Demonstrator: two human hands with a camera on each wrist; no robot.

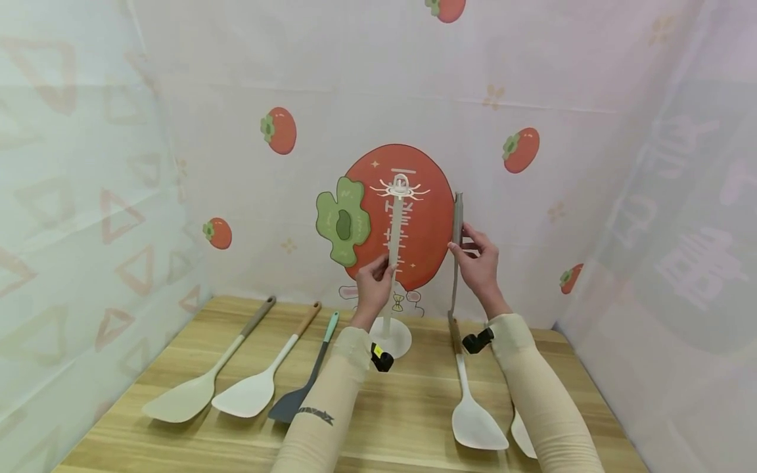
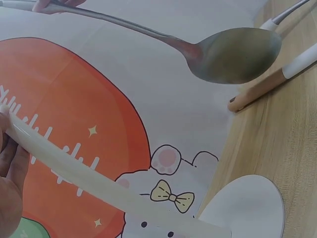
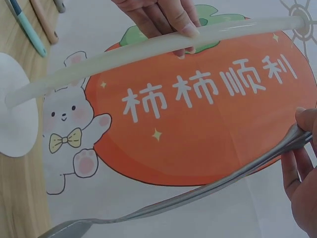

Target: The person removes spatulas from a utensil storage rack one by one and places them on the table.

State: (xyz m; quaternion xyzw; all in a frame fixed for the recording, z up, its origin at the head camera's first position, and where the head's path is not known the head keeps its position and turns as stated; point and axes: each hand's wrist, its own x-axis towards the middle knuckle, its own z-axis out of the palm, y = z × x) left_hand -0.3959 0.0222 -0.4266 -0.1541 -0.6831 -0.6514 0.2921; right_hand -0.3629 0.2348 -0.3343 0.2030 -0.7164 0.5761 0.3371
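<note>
My left hand [image 1: 374,287] pinches the pole of a white utensil stand [image 1: 395,230] about midway up. The stand is upright on a round white base [image 1: 402,338], with a ring of thin hooks [image 1: 402,189] at its top; the hooks bear nothing. To the right of the stand, my right hand [image 1: 479,264] holds a metal serving spoon [image 1: 458,213] by its handle between thumb and fingers. The spoon hangs roughly upright, its oval bowl [image 2: 237,55] lowermost and close over the table's back edge. In the right wrist view the spoon's handle [image 3: 218,186] runs down from the fingers.
On the wooden table [image 1: 378,420], a beige spatula [image 1: 183,397], a white spatula [image 1: 245,394] and a dark spatula [image 1: 290,404] lie left. Another white spatula [image 1: 479,424] lies right, beside a white-headed utensil [image 1: 523,437] partly behind my sleeve. A printed cloth [image 1: 378,98] stands behind.
</note>
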